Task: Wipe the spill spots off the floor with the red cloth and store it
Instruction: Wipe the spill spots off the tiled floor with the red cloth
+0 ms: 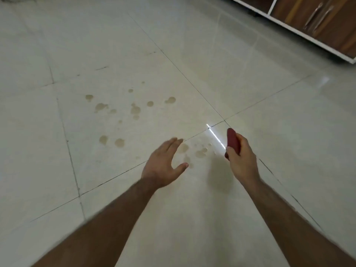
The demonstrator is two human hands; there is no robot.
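Observation:
Several brownish spill spots (135,110) lie scattered on the pale tiled floor (57,170), from the middle left to just beyond my hands. My right hand (241,157) grips the red cloth (232,140), folded small, with one end sticking up past my fingers. It is held above the floor, to the right of the nearest spots (201,152). My left hand (164,166) hovers over the floor with fingers straight and thumb spread, holding nothing, and partly hides a spot beside its fingertips.
A wooden cabinet (316,20) with a white frame and metal handles stands at the top right. Dark grout lines cross the tiles. A bright strip of reflected light (215,136) lies on the floor left of the cloth.

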